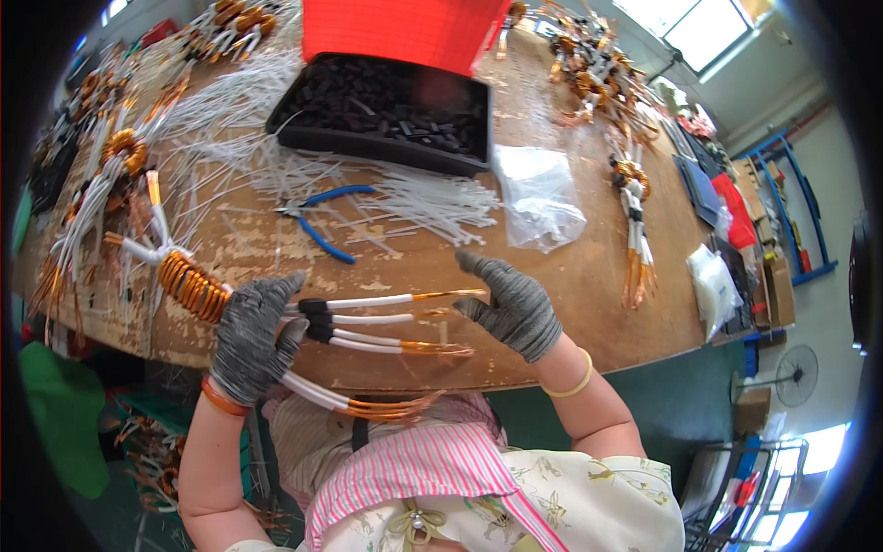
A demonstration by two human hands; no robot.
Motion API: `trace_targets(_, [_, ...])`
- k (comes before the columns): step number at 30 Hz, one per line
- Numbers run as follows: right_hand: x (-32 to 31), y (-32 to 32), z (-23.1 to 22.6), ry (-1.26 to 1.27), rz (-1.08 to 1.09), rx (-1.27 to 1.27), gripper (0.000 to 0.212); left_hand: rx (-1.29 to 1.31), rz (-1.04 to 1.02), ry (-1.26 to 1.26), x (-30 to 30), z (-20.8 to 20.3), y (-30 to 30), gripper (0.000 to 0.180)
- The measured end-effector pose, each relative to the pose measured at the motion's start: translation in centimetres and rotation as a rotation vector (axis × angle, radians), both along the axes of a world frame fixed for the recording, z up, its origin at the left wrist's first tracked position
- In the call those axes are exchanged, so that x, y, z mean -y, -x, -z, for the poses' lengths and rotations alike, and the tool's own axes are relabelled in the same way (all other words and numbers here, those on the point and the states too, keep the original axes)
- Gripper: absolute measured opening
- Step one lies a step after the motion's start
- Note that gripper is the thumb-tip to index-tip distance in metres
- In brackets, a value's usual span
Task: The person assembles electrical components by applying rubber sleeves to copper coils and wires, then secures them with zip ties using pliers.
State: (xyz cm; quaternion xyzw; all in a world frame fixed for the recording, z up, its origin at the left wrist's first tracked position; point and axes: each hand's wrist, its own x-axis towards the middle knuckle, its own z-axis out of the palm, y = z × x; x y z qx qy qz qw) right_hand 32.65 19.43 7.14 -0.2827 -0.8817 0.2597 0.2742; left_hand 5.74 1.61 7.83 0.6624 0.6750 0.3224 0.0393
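Note:
In a grey glove, my left hand (pixel 250 333) is closed around a copper-wound coil (pixel 189 287) at the lower left of the table. White-sleeved leads (pixel 368 319) with bare copper ends run from it to the right. Black sleeves (pixel 317 320) sit on several of these leads beside my left fingers. One lower bundle of leads (pixel 354 405) hangs apart, over the table's front edge. My right hand (pixel 517 308), also gloved, is open at the copper tips, its thumb and fingers apart; whether it touches the topmost tip I cannot tell.
A black tray (pixel 386 155) of small black pieces stands at the back, by a red bin (pixel 400 32). Blue-handled cutters (pixel 322 221) lie among white cable ties (pixel 432 198). A plastic bag (pixel 541 198) is at their right. Finished-looking coils (pixel 633 179) lie on both sides.

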Motion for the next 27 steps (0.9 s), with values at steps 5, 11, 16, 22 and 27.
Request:
trace_targets(5, [-1.3,-0.9,1.8,-0.047,0.037,0.165,0.032,-0.315,-0.041,-0.179,5.9,0.2,-0.2,0.029])
trace_targets(11, [-0.4,-0.2,0.9,0.061,0.027,-0.075,0.023,-0.639,0.069,-0.009,6.3,3.5,-2.0,0.024])
trace_targets(16, [0.4,0.6,0.9,-0.032,-0.103,-0.115,0.021,-0.430,0.254,0.065,3.7,3.8,-0.2,0.021])
trace_targets(22, [1.8,0.7,1.9,0.315,-0.428,0.100,0.026,-0.277,0.273,0.088,1.9,3.1,-1.0,0.020])
trace_targets(27, [3.0,0.6,2.4,0.463,-0.515,0.411,0.033,-0.413,0.313,0.172,1.9,-0.1,-0.8,0.024])
